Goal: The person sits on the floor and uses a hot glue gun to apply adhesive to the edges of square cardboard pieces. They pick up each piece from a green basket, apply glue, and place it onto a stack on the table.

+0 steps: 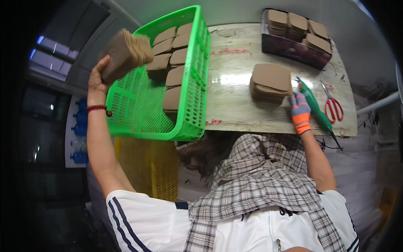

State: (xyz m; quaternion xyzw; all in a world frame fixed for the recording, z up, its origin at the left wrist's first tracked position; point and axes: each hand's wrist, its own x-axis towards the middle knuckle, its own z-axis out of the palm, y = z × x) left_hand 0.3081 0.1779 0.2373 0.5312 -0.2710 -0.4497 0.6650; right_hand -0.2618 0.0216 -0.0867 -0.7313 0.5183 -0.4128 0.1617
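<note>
- A thick stack of brown pads [126,52] was held up at the left, above the outer left edge of the green basket [138,113], tilted so that its layered edges fanned toward the upper right.
- The left hand [98,77] was bare and clenched around the lower end of that stack, the fingers hidden behind it and the thumb side toward the camera; a dark red bead bracelet [98,108] sat on the wrist.
- The green basket stood tilted, partly on the bench [235,113] and partly out past its left edge; rows of the same brown pads [172,63] were packed on edge along its right side, with the left part of its mesh floor bare.
- On the bench, right of the basket, lay a second stack of brown pads [270,84], flat and slightly uneven.
- The right hand [299,111] wore a grey glove with orange bands and rested against the right lower corner of that flat stack; its fingers were curled at the edge, but I could not tell whether they actually gripped it.
- Just right of the gloved hand lay a green-handled tool [315,107], running diagonally toward the bench's near edge.
- Red-handled scissors [333,105] lay near it, further right.
- At the far right corner of the bench stood a dark box [294,50] holding more stacks of brown pads.
- A yellow crate [147,168] stood below the basket.
</note>
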